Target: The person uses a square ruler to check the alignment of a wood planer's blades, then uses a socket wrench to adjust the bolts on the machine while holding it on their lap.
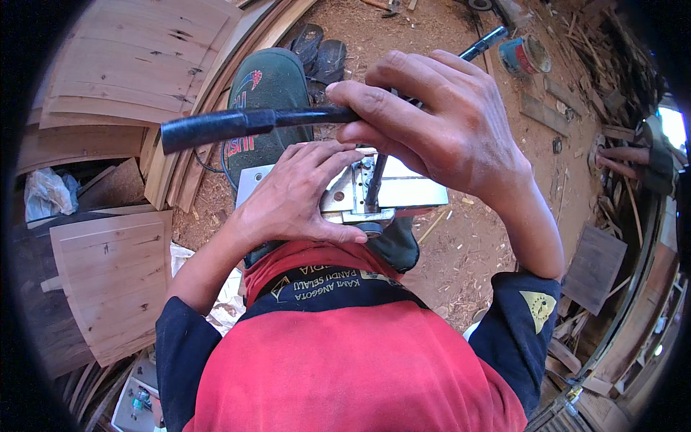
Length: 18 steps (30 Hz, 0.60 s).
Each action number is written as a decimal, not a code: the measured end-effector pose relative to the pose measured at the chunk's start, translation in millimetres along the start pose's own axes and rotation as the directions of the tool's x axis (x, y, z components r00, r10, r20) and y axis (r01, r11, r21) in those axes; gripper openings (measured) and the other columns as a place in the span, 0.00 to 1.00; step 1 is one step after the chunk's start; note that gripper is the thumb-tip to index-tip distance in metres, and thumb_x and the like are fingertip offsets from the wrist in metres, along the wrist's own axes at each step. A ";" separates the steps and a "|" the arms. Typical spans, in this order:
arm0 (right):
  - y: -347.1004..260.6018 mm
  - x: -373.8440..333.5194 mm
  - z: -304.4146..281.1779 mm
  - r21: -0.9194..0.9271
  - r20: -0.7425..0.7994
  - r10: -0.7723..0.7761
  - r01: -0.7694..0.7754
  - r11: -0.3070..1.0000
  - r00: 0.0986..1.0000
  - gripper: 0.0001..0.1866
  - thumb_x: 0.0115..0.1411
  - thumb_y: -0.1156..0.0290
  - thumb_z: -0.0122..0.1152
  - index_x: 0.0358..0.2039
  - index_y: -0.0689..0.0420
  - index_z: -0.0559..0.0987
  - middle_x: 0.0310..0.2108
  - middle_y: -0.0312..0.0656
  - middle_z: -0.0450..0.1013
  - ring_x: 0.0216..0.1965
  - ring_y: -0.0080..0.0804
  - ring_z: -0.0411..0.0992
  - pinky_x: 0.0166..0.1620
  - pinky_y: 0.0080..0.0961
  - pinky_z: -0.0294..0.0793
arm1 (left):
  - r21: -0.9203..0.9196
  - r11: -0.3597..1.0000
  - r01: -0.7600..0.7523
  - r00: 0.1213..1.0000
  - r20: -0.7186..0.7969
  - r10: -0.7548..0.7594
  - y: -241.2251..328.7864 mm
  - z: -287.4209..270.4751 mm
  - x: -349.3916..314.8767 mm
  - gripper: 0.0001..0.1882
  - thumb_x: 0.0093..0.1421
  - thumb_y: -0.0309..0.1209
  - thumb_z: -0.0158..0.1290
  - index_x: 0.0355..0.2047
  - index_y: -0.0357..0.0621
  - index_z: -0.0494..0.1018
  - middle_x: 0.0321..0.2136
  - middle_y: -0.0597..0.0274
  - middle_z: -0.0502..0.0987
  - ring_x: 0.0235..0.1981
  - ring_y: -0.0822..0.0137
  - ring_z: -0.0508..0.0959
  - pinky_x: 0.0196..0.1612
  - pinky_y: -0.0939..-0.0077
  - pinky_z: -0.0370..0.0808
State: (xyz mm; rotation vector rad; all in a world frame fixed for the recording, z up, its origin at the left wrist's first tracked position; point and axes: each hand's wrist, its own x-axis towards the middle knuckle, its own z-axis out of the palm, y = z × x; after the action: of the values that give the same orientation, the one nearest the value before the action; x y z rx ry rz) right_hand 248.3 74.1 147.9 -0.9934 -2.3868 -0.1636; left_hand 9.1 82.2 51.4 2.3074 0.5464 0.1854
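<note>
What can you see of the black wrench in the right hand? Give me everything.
The black wrench looks like metal, glossy in places. The right hand grips it around the middle, hiding where its arms meet. One thick, tubular arm points left, wider toward its end; another slants to the upper right and ends in a shiny tip. A third, thinner one reaches down to the silver-faced tool; whether it is seated there I cannot tell.
</note>
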 end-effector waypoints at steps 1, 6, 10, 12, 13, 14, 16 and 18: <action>-2.4 1.7 -0.5 -0.022 0.006 0.034 -0.034 0.999 0.999 0.19 0.56 0.54 0.74 0.46 0.48 0.86 0.33 0.35 0.77 0.29 0.33 0.78 0.31 0.30 0.75 | 0.000 1.000 0.001 1.000 0.000 -0.001 1.1 -0.7 0.3 0.58 0.45 0.65 0.71 0.69 0.44 0.66 0.63 0.44 0.71 0.67 0.44 0.69 0.71 0.47 0.61; -17.0 8.0 -5.5 -0.143 0.060 0.150 -0.140 0.980 0.987 0.13 0.63 0.53 0.67 0.34 0.50 0.81 0.30 0.36 0.71 0.30 0.34 0.80 0.32 0.34 0.77 | 0.014 1.000 -0.019 0.999 -0.046 0.019 1.3 2.7 -1.4 0.57 0.45 0.65 0.71 0.69 0.45 0.67 0.63 0.44 0.71 0.67 0.44 0.70 0.70 0.47 0.63; -27.0 9.2 -4.3 -0.307 0.063 0.267 -0.236 0.922 0.962 0.16 0.62 0.51 0.70 0.44 0.46 0.87 0.29 0.33 0.73 0.24 0.34 0.76 0.26 0.31 0.73 | 0.031 1.000 -0.004 0.999 -0.043 0.005 0.8 4.3 -1.4 0.57 0.44 0.65 0.71 0.68 0.44 0.68 0.63 0.45 0.71 0.67 0.44 0.70 0.70 0.48 0.63; -34.9 12.7 -5.7 -0.342 0.084 0.319 -0.274 0.899 0.944 0.16 0.62 0.51 0.69 0.44 0.46 0.86 0.29 0.34 0.73 0.24 0.34 0.76 0.26 0.31 0.73 | 0.009 1.000 0.006 1.000 -0.027 -0.006 1.5 3.0 -0.4 0.57 0.44 0.65 0.71 0.67 0.44 0.68 0.63 0.45 0.71 0.67 0.44 0.70 0.70 0.48 0.63; -38.3 13.3 -6.5 -0.381 0.100 0.373 -0.311 0.871 0.922 0.16 0.63 0.50 0.68 0.44 0.46 0.86 0.28 0.34 0.73 0.23 0.34 0.77 0.25 0.32 0.72 | 0.008 1.000 0.005 1.000 -0.027 -0.005 1.1 3.9 -0.2 0.57 0.44 0.65 0.71 0.67 0.44 0.68 0.63 0.45 0.71 0.67 0.44 0.70 0.70 0.48 0.63; -40.8 13.0 -6.8 -0.381 0.101 0.373 -0.311 0.871 0.922 0.16 0.63 0.50 0.68 0.44 0.46 0.86 0.28 0.34 0.73 0.23 0.34 0.77 0.25 0.32 0.72 | 0.006 1.000 -0.012 0.999 -0.049 0.013 0.5 5.2 -0.3 0.57 0.44 0.65 0.71 0.67 0.43 0.69 0.63 0.45 0.71 0.67 0.44 0.70 0.70 0.48 0.63; -44.0 12.8 -6.7 -0.417 0.158 0.407 -0.313 0.853 0.900 0.15 0.64 0.51 0.68 0.43 0.47 0.85 0.29 0.35 0.74 0.25 0.35 0.77 0.27 0.33 0.73 | 0.003 1.000 -0.031 0.997 -0.071 0.031 -0.9 6.3 -1.0 0.57 0.44 0.65 0.71 0.67 0.42 0.69 0.63 0.45 0.71 0.67 0.44 0.70 0.70 0.48 0.63; -37.3 10.9 -3.0 -0.402 0.205 0.376 -0.273 0.874 0.903 0.15 0.64 0.52 0.68 0.43 0.49 0.84 0.30 0.36 0.75 0.28 0.35 0.77 0.31 0.33 0.73 | 0.009 1.000 -0.022 0.998 -0.057 0.022 -2.7 6.3 -2.4 0.57 0.45 0.65 0.71 0.67 0.42 0.69 0.63 0.44 0.71 0.67 0.44 0.70 0.70 0.48 0.63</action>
State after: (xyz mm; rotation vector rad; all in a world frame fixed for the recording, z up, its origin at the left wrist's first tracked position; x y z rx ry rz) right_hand 217.6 53.1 159.7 -1.6837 -2.4355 -0.3725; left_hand 7.9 78.8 45.1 2.3225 0.5516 0.2606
